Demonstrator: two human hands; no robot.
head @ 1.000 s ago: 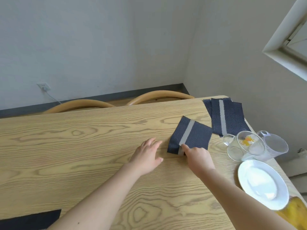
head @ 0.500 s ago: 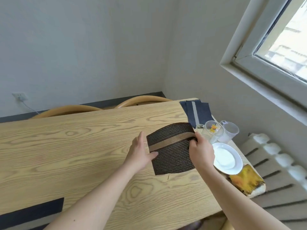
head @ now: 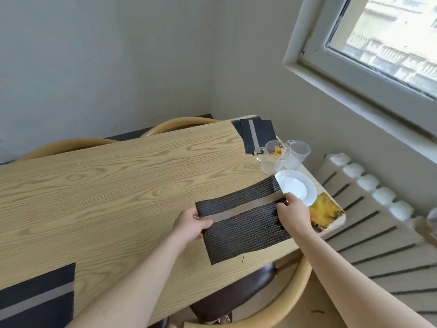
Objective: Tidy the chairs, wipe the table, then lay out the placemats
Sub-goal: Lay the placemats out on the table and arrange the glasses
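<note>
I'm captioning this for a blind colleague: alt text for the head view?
The left hand and right hand hold a striped placemat by its ends over a wooden table. Beyond: a white plate, a glass mug, a plastic cup, folded placemats; another placemat lies lower left.

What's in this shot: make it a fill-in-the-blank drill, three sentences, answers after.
The left hand and the right hand grip opposite ends of one woven ____.
Just past the right hand lies a round white ____.
A second placemat lies flat on the table on the person's ____ side.
Missing words: placemat; plate; left.
</note>
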